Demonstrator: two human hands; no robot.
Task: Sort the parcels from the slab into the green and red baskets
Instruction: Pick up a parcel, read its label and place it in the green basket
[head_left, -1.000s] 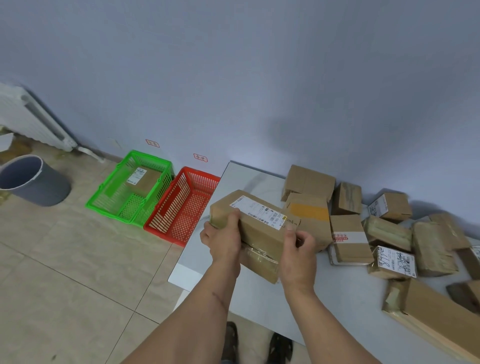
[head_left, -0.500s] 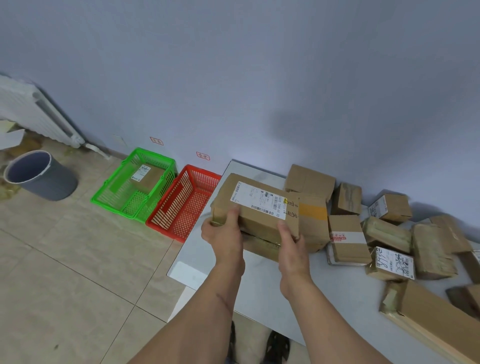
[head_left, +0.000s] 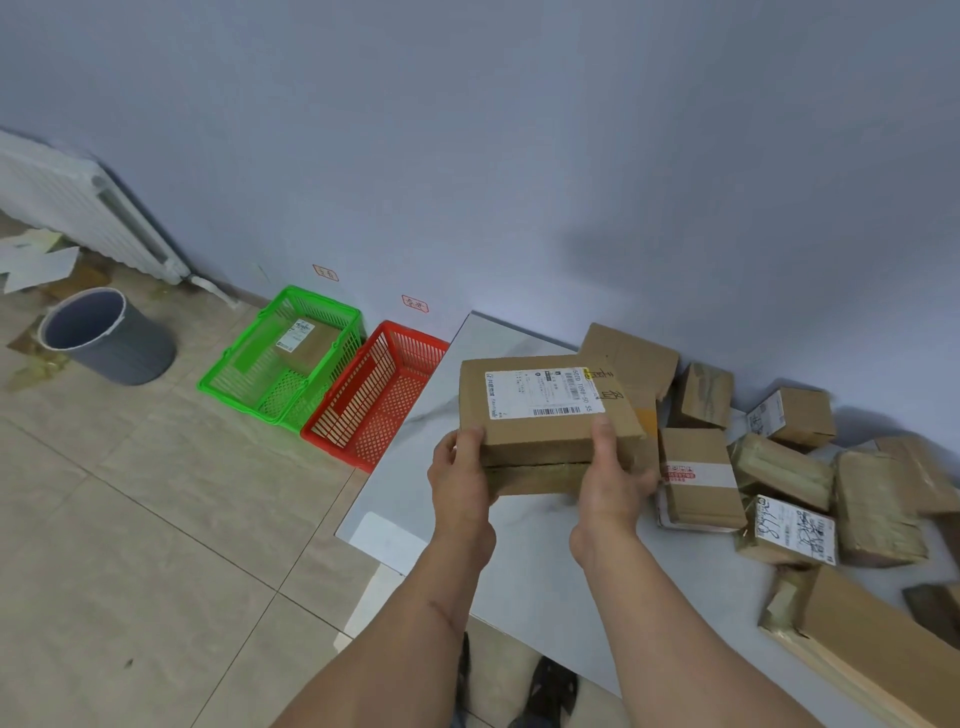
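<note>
Holding a flat brown cardboard parcel (head_left: 540, 415) up at centre frame, above the pale surface (head_left: 545, 561), white shipping label with barcode facing up and dark handwriting scrawled at its right end. Showing a seam along the near side, tape glinting on the lower half. Gripping with both hands: left hand (head_left: 460, 478) curling round the near left corner, thumb on top; right hand (head_left: 610, 478) clamping the near right edge, thumb pressing just below the label. Sitting at left of centre on the tiled floor, green basket (head_left: 280, 364) carrying one labelled brown box (head_left: 306, 340). Touching its right side, red basket (head_left: 374, 395) showing only its mesh bottom. Lying scattered across the right of the frame, more brown parcels (head_left: 696, 473). Standing at far left, a grey bin (head_left: 111, 338).
</note>
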